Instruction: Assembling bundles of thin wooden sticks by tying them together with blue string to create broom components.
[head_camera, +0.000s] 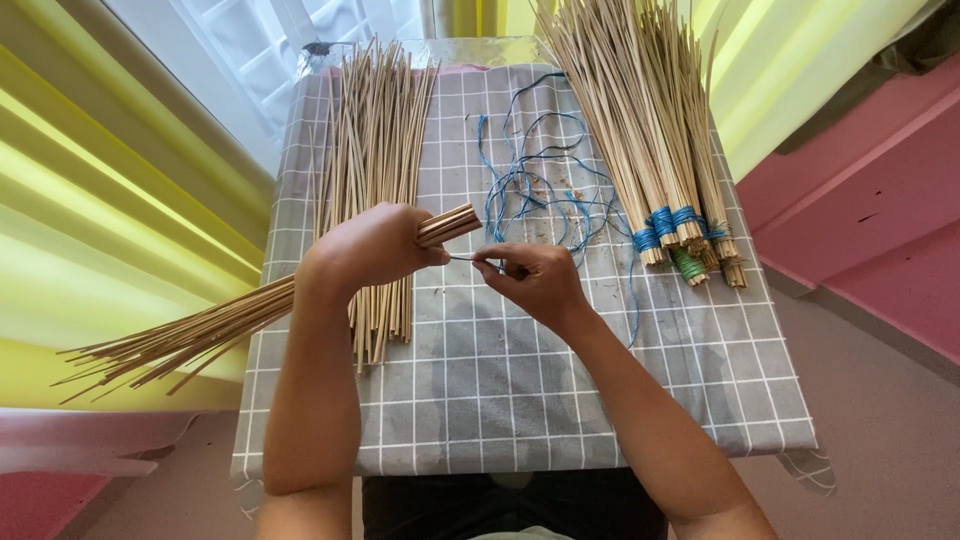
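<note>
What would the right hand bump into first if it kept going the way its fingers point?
The right hand points left, toward the left hand. It would probably first meet the end of the stick bundle held there, though depth is hard to judge. A thin blue string runs between them.

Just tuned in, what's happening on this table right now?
A person's left hand grips a bundle of thin sticks near its cut end, the long ends trailing off the table's left edge. The right hand pinches a blue string just beside that end. Loose sticks lie on the grey checked cloth, and tied bundles rest at the right.
</note>
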